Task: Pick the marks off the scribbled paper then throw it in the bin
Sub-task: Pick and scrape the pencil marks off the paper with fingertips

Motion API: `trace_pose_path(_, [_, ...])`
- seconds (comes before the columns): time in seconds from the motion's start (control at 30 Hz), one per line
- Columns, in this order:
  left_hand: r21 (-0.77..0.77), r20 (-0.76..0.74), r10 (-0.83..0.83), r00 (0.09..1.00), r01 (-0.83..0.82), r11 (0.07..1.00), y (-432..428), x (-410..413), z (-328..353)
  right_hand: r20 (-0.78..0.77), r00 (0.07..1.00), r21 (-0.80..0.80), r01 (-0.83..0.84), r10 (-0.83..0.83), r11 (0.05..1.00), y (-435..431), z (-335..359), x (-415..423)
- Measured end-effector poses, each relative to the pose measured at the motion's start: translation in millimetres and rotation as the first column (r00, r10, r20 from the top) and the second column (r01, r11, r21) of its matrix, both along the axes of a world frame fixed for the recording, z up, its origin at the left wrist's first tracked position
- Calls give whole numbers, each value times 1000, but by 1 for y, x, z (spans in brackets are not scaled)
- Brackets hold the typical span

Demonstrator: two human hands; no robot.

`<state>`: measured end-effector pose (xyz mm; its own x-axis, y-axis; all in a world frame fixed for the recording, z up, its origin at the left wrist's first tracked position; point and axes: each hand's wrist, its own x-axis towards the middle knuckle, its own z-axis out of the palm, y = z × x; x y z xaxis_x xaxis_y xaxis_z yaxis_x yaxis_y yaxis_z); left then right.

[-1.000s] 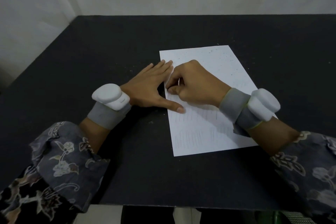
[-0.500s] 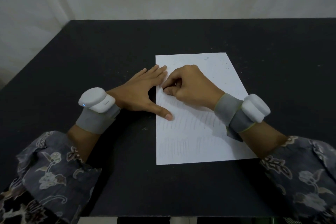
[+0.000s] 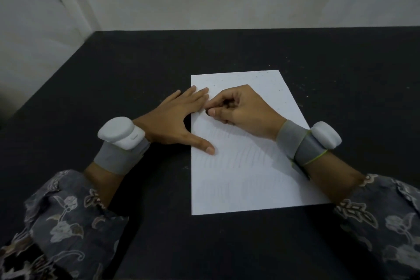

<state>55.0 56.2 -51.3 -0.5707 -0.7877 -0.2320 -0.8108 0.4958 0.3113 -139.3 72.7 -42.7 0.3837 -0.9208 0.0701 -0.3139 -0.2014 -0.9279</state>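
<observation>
Left hand [image 3: 175, 120] lies flat with fingers straight, fingertips and thumb pressing the left edge of the paper [image 3: 245, 179]. Right hand [image 3: 241, 107] rests on the sheet, fingers curled, pinching a small dark object [image 3: 208, 112] too small to identify. Paper lies flat on the black table [image 3: 136, 70], faint pencil marks [image 3: 238, 150] across its middle.

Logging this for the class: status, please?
Left hand flat, pinning paper. Right hand pinching something small and dark on it, likely an eraser. Faint marks remain. No bin in view.
</observation>
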Motion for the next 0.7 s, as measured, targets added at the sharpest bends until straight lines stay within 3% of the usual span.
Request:
trace_pose_path(0.1, [-31,33,-33,999,34,999,1,0,-4,-10,1000,-14,-10,10,1000,2,0,-2])
trace_pose_path(0.43, [-10,-57,-40,998,39,999,-2,3,-3,-380,925,-275,-115,2,955,6,0,26])
trace_pose_path(0.5, [-1,-99,1,995,-1,1000,-3,4,-3,-384,923,-314,-92,-37,945,3,0,29])
trace_pose_path(0.7, [24,-128,45,991,-42,999,-11,4,0,-319,947,-232,-27,-50,972,-11,3,28])
